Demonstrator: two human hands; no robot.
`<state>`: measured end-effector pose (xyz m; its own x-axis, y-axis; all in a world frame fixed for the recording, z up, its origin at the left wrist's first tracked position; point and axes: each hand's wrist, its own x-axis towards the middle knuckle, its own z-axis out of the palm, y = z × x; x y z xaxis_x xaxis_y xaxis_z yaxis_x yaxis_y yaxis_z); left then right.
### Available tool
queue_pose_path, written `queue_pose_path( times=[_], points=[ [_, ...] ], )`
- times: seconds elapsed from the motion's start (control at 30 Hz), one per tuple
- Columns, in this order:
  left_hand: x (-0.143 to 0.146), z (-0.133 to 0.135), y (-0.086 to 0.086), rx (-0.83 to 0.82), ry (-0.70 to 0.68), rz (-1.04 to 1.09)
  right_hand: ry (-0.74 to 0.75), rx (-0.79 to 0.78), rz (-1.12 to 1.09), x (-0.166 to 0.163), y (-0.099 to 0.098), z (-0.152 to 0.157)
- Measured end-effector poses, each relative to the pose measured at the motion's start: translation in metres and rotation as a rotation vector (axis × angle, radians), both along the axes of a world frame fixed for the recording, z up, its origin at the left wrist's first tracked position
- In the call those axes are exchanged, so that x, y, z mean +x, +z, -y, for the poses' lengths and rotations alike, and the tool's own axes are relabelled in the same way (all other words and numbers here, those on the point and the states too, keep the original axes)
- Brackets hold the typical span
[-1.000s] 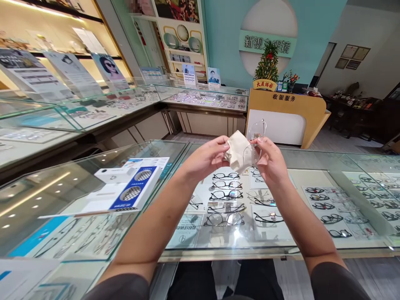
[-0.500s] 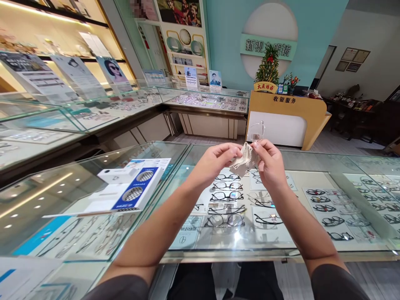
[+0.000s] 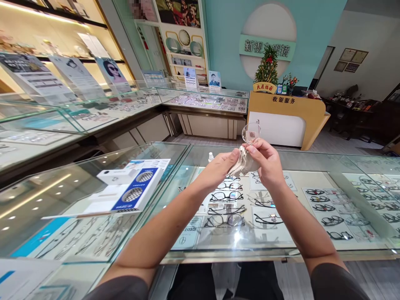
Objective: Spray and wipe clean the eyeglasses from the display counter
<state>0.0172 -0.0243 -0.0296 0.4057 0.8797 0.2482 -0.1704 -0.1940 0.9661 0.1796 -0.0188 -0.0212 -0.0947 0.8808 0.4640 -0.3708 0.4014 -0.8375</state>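
Observation:
My left hand (image 3: 222,166) is closed on a crumpled beige cloth (image 3: 240,164), with the thumb pressing on top. The cloth seems to be folded round one side of a pair of eyeglasses (image 3: 251,133), though that side is hidden. Its other clear lens, bearing a small square sticker, shows above my fingers. My right hand (image 3: 267,161) pinches the eyeglasses near the middle, thumb and index finger together. Both hands meet above the glass display case (image 3: 225,243), just beyond its rows of dark-rimmed frames (image 3: 227,196).
A small white bottle (image 3: 211,156) stands behind my left hand. To the left, a blue and white box (image 3: 137,189) lies on the glass beside a smaller white box (image 3: 117,176). Farther off are a wooden cashier counter (image 3: 317,114) and more glass cases (image 3: 206,102).
The eyeglasses have shifted slightly left and their visible lens has turned more face-on. My left hand has moved slightly lower and rolled, uncovering the white bottle behind it.

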Motion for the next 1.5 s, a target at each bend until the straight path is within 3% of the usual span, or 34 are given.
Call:
queue_pose_path(
  times=[0.2,0.4,0.6,0.77,0.9,1.23,1.5],
  points=[
    [0.002,0.000,-0.001,-0.030,-0.063,0.074,0.012,-0.007,0.003,0.001,0.000,0.000],
    [0.012,0.006,-0.005,-0.012,0.065,0.133,0.069,-0.025,-0.015,-0.001,0.003,0.006],
    [0.009,0.013,0.000,0.039,0.179,0.017,0.082,-0.034,-0.015,-0.004,0.001,0.007],
    [0.000,0.019,0.012,0.028,0.118,-0.126,0.103,-0.046,-0.007,-0.005,-0.001,0.005],
    [0.002,0.020,0.009,0.038,0.087,-0.110,0.102,-0.117,-0.050,-0.004,0.001,0.006],
    [0.020,0.017,-0.010,0.222,0.333,0.092,0.196,-0.187,-0.069,-0.008,-0.001,0.008],
    [0.002,0.002,-0.001,0.185,0.167,-0.059,0.087,-0.137,0.006,0.002,0.004,0.003]
  ],
)
